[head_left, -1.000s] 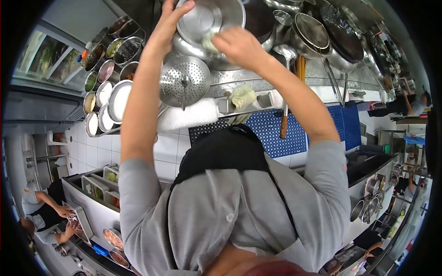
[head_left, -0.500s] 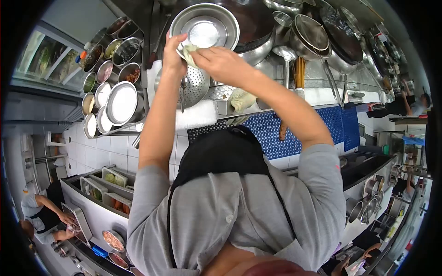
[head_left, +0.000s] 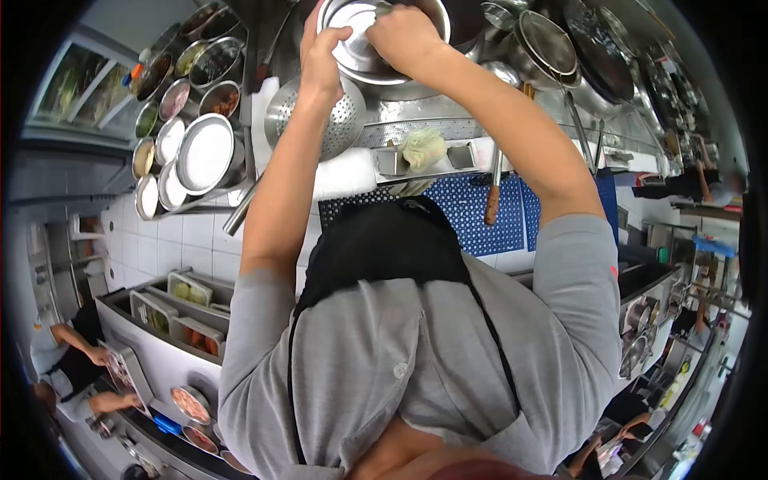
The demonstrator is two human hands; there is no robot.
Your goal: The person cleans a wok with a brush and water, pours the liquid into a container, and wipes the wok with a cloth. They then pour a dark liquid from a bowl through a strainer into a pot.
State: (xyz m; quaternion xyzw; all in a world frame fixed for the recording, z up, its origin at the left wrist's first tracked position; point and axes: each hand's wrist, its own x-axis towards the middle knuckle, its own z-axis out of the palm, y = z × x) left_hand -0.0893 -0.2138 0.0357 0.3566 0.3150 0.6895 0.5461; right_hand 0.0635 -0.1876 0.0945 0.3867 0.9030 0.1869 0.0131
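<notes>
My left hand [head_left: 322, 68] grips the left rim of a round steel bowl [head_left: 354, 62], thumb over the edge and the fingers mostly hidden. Inside the bowl, my right hand [head_left: 404, 38] is closed with its knuckles up. A scrap of cloth [head_left: 385, 9] shows dimly at its fingertips; most of it is hidden. Below the bowl lies a large perforated strainer [head_left: 344, 128]. Nearer to my body, a crumpled pale cloth [head_left: 424, 149] rests in a narrow steel tray [head_left: 390, 162].
Several steel containers of ingredients stand at the left, with a white-filled pot [head_left: 205, 152] in front. A wooden-handled utensil [head_left: 492, 204] juts over the counter edge. Strainers [head_left: 548, 44] and woks crowd the right. A co-worker [head_left: 76, 352] holds a tray at the lower left.
My right hand has moved from the bowl's near rim up into the bowl, taking the cloth along. The bowl sits higher and farther right in view, with my left hand still on its rim.
</notes>
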